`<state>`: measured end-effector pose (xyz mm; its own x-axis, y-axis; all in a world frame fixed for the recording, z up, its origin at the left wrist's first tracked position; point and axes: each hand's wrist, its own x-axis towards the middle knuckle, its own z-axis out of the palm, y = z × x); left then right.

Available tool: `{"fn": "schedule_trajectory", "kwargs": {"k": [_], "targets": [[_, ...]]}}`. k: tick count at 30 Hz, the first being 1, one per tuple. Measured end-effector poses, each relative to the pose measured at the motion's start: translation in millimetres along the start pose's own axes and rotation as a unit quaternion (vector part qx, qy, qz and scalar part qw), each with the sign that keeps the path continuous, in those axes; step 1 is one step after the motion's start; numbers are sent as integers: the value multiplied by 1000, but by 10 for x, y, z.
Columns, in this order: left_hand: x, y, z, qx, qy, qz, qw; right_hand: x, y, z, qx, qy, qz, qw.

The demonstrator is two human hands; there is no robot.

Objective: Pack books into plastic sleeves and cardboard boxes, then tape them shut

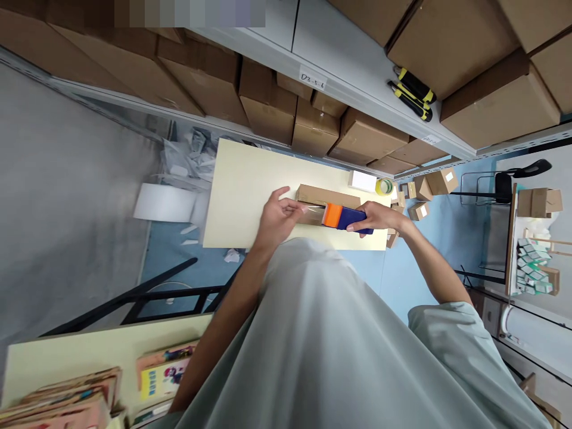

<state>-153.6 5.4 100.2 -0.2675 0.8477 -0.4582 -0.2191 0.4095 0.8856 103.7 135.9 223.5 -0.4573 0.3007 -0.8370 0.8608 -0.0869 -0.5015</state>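
Note:
My right hand (pixel 364 219) grips the dark blue end of a blue-and-orange box-shaped object (pixel 346 218). From its orange end a shiny, see-through strip (pixel 315 210) reaches left. My left hand (pixel 280 217) pinches near the far end of this strip with thumb and fingers, the index finger partly raised. Behind and beneath the object lies a long brown cardboard box (pixel 328 193) on the pale yellow table (pixel 241 190). Which part of the strip touches the cardboard, I cannot tell.
A white box (pixel 362 180) and a yellow tape roll (pixel 384 186) sit at the table's back right. Overhead, a grey shelf (pixel 339 53) holds cartons and yellow-black utility knives (pixel 413 92). Cartons (pixel 420 187) lie on the floor right. Books (pixel 165 375) are lower left.

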Motion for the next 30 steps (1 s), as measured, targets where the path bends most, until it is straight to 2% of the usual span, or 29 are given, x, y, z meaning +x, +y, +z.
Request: {"fn": "schedule_trajectory", "kwargs": {"k": [4,7,14,22,30], "targets": [[225,-108,-239,4,30,-28,999,106,159,-81,-3,1,14,1000],[383,-205,-291,9,29,-53,998,252,193,-106,-26,-1,7,1000],[545,-382,-315,11,23,-81,996,539,181,-145,-67,-18,-2,998],[726,-603,-314,46,37,-128,990,888,252,-192,-94,-46,22,994],[862,-854,-217,15,17,-192,981,954,223,-176,-83,-46,38,995]]}}
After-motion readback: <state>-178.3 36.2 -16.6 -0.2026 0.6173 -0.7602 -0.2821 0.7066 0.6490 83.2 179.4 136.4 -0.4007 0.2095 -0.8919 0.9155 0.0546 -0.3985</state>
